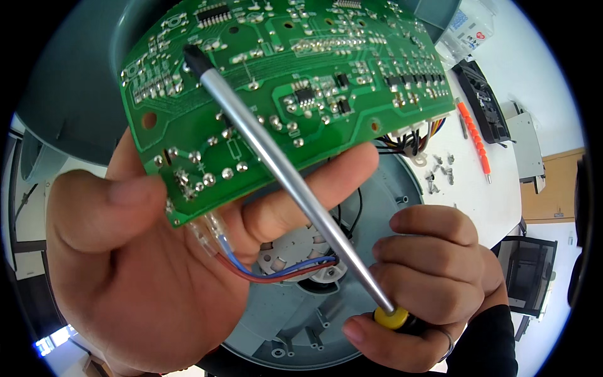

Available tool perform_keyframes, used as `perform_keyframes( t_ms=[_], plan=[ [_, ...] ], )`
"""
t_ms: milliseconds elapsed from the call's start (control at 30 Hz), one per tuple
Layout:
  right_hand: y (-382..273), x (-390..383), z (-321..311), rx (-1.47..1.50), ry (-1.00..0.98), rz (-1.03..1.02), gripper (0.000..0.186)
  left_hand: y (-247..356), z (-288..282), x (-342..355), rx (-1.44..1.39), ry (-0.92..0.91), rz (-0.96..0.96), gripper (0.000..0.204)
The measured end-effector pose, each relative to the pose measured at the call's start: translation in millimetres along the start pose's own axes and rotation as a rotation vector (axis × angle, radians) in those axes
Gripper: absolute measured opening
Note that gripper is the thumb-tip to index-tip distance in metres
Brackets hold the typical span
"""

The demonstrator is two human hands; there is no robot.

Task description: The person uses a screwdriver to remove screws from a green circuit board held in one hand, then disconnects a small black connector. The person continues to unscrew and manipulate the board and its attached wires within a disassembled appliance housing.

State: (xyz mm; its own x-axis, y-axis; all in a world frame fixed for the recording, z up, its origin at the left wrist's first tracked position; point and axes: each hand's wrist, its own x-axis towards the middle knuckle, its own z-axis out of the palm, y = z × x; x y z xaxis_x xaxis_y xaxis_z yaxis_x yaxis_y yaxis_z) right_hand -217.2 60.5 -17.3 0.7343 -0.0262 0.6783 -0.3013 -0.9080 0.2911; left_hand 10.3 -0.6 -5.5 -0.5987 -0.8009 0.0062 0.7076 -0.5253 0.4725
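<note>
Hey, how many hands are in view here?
2: the left hand, at left, holds the board by its lower-left corner; the right hand, at lower right, grips the screwdriver.

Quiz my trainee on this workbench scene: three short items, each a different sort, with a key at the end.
1. Pick one. The right grip holds:
a) a pair of pliers
b) a screwdriver
c) a paintbrush

2. True or false: the left grip holds the green circuit board up over the grey housing.

3. Fill in the missing word: below the board, a reddish wire runs beside a ____ one.

Key:
1. b
2. True
3. blue
</note>
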Motion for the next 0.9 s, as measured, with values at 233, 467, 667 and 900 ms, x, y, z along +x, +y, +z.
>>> perform_keyframes(
  t_ms=[233,467,667,900],
  plan=[
    [4.3,0.9,5.0,-0.037,0.057,-0.040,0.028,6.4,11.5,-1.2,0.037,0.134,0.010,0.062],
    [-0.2,5.6,19.3,-0.120,0.191,0.024,0.028,4.4,16.0,-4.1,0.011,0.172,0.064,0.062],
    [2.4,1.8,19.6,-0.078,0.194,0.001,0.026,-1.6,23.6,0.3,-0.050,0.280,0.094,0.059],
    [-37.2,24.5,-3.3,0.039,-0.083,0.582,0.039,-10.9,57.3,8.0,-0.077,0.569,0.172,0.059]
  ],
)
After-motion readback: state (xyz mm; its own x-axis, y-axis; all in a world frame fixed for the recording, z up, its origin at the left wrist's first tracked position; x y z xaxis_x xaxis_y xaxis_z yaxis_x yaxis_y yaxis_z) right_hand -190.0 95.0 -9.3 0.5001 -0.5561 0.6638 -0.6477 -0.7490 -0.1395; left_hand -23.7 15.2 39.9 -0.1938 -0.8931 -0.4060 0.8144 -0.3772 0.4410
